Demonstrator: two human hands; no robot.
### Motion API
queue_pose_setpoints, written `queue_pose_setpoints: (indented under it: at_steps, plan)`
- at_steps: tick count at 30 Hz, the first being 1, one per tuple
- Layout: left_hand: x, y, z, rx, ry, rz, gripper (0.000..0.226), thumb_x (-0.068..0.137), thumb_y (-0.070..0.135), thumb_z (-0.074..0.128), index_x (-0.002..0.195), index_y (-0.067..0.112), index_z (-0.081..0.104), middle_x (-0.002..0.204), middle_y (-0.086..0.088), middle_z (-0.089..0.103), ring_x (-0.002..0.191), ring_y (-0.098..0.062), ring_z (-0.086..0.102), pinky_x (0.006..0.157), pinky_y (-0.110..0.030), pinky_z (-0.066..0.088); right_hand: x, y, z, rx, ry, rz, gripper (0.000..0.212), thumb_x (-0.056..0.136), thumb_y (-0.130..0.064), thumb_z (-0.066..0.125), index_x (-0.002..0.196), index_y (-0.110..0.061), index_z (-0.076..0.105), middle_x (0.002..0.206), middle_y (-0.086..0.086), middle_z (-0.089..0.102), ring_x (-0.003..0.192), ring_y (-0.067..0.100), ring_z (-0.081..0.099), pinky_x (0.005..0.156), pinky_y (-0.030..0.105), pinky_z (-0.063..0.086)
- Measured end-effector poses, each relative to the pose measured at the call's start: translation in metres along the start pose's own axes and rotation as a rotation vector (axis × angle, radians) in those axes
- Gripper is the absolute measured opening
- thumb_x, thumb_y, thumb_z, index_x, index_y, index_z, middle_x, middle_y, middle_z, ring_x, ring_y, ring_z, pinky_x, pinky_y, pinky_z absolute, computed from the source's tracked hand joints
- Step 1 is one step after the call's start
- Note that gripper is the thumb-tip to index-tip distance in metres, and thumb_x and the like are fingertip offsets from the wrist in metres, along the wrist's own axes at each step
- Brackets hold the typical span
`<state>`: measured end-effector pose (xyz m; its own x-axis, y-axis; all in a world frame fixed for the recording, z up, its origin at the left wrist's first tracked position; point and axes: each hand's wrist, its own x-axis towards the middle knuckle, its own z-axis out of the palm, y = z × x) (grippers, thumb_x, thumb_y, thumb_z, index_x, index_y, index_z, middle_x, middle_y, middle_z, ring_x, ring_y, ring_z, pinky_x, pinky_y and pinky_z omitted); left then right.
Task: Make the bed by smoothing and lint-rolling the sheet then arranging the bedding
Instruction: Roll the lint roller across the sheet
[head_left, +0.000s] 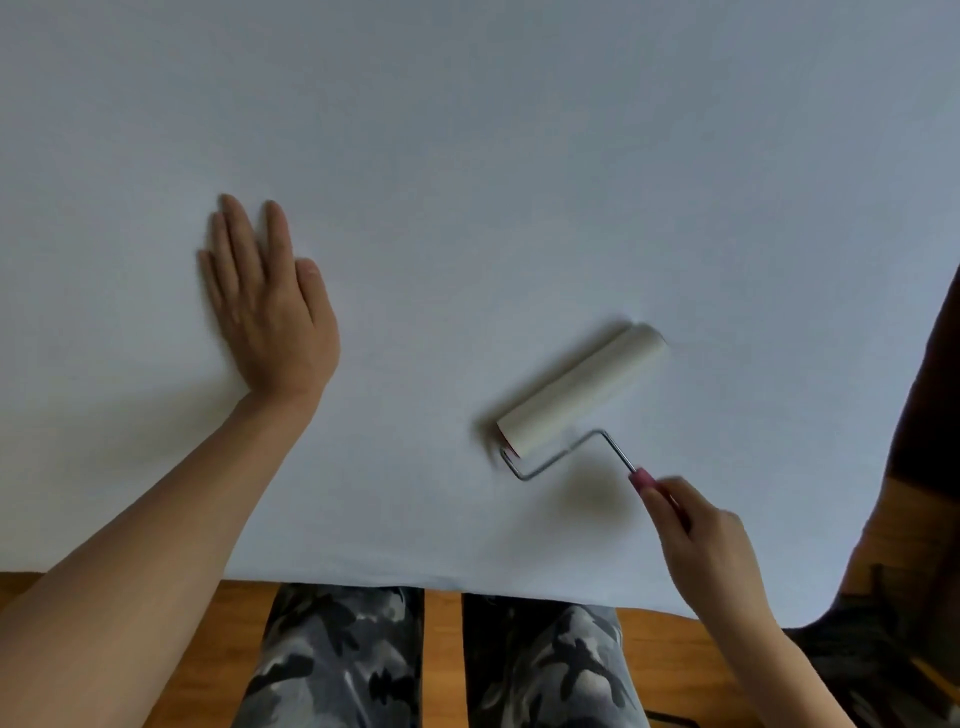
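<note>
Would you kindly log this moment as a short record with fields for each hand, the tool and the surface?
left hand: flat on the sheet, fingers straight
right hand: grips the pink handle of the lint roller
lint roller: roll lies on the sheet, right of the left hand, slightly blurred
sheet: white, looks smooth, near edge hangs over the bed's side
floor: wooden, below the sheet's edge

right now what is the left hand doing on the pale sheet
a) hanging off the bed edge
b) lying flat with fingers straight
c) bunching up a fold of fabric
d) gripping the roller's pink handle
b: the left hand lies palm down with straight fingers on the smooth pale sheet, while the right hand holds the pink-handled white lint roller.
</note>
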<state>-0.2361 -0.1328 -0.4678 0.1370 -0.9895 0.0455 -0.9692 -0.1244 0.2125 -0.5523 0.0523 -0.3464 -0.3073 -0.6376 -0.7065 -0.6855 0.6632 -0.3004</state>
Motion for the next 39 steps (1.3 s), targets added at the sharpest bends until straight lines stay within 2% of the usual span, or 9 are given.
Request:
queue_pose_setpoints:
  at_steps: [4, 8, 15, 20, 23, 26, 31, 35, 39]
  plan:
    - [0.001, -0.028, -0.008, -0.001, -0.058, 0.182, 0.047, 0.102, 0.022, 0.033, 0.148, 0.012, 0.037, 0.157, -0.017, 0.026, 0.146, -0.031, 0.023, 0.119, -0.042, 0.01, 0.045, -0.057, 0.015, 0.063, 0.046, -0.078, 0.04, 0.094, -0.055, 0.046, 0.071, -0.023, 0.051, 0.046, -0.004, 0.041, 0.045, 0.016, 0.038, 0.047, 0.034, 0.033]
    - [0.0, -0.058, -0.017, 0.029, -0.107, 0.291, 0.049, 0.101, 0.023, 0.035, 0.148, 0.01, 0.035, 0.158, -0.015, 0.025, 0.146, -0.032, 0.021, 0.119, -0.046, 0.008, 0.095, -0.137, 0.023, 0.11, 0.108, -0.189, 0.049, 0.096, -0.055, 0.044, 0.078, -0.011, 0.053, 0.049, 0.0, 0.041, 0.053, 0.021, 0.043, 0.051, 0.035, 0.034]
    - [-0.017, -0.102, -0.028, 0.04, -0.058, 0.048, 0.049, 0.102, 0.024, 0.031, 0.15, 0.014, 0.031, 0.159, -0.016, 0.021, 0.148, -0.031, 0.016, 0.119, -0.042, 0.003, 0.126, -0.258, 0.029, 0.185, 0.193, -0.375, 0.043, 0.098, -0.049, 0.045, 0.071, -0.016, 0.047, 0.051, -0.007, 0.038, 0.044, 0.011, 0.033, 0.045, 0.026, 0.024]
    - [-0.025, -0.13, -0.035, 0.055, -0.037, -0.074, 0.051, 0.102, 0.022, 0.032, 0.152, 0.015, 0.027, 0.16, -0.016, 0.018, 0.148, -0.031, 0.015, 0.12, -0.043, 0.004, 0.104, -0.289, 0.058, -0.015, 0.006, -0.487, 0.04, 0.098, -0.049, 0.043, 0.086, -0.016, 0.06, 0.058, -0.006, 0.048, 0.05, 0.013, 0.045, 0.047, 0.028, 0.028]
    - [-0.026, -0.141, -0.036, 0.05, -0.044, -0.078, 0.051, 0.102, 0.023, 0.028, 0.153, 0.014, 0.025, 0.16, -0.016, 0.016, 0.148, -0.031, 0.014, 0.12, -0.042, 0.003, 0.091, -0.275, 0.082, -0.184, -0.065, -0.505, 0.038, 0.099, -0.049, 0.038, 0.084, -0.018, 0.054, 0.061, -0.004, 0.049, 0.054, 0.014, 0.046, 0.048, 0.029, 0.027]
    - [-0.026, -0.144, -0.036, 0.048, -0.042, -0.056, 0.051, 0.103, 0.023, 0.026, 0.152, 0.012, 0.025, 0.159, -0.018, 0.017, 0.148, -0.032, 0.014, 0.12, -0.04, 0.002, 0.086, -0.247, 0.086, -0.181, -0.057, -0.438, 0.041, 0.098, -0.053, 0.038, 0.086, -0.018, 0.055, 0.059, -0.003, 0.051, 0.054, 0.016, 0.048, 0.049, 0.029, 0.029]
    - [-0.027, -0.144, -0.036, 0.064, -0.043, -0.052, 0.051, 0.104, 0.025, 0.023, 0.153, 0.012, 0.022, 0.16, -0.017, 0.017, 0.149, -0.031, 0.013, 0.12, -0.042, 0.003, 0.07, -0.184, 0.059, -0.231, -0.059, -0.387, 0.037, 0.097, -0.051, 0.041, 0.09, -0.021, 0.061, 0.055, -0.006, 0.05, 0.052, 0.011, 0.049, 0.048, 0.027, 0.031]
    - [-0.027, -0.142, -0.038, 0.077, -0.044, -0.041, 0.051, 0.104, 0.025, 0.022, 0.152, 0.009, 0.024, 0.159, -0.021, 0.017, 0.148, -0.034, 0.014, 0.12, -0.044, 0.003, 0.05, -0.113, 0.032, -0.281, -0.046, -0.302, 0.034, 0.094, -0.049, 0.043, 0.092, -0.023, 0.063, 0.054, -0.005, 0.052, 0.051, 0.015, 0.052, 0.048, 0.026, 0.033]
    - [-0.033, -0.13, -0.04, 0.074, -0.094, 0.078, 0.05, 0.104, 0.024, 0.024, 0.151, 0.006, 0.026, 0.157, -0.026, 0.016, 0.148, -0.036, 0.013, 0.12, -0.046, 0.003, 0.032, -0.043, 0.01, -0.314, -0.042, -0.241, 0.024, 0.095, -0.041, 0.05, 0.097, -0.023, 0.065, 0.055, -0.005, 0.055, 0.049, 0.014, 0.052, 0.048, 0.026, 0.034]
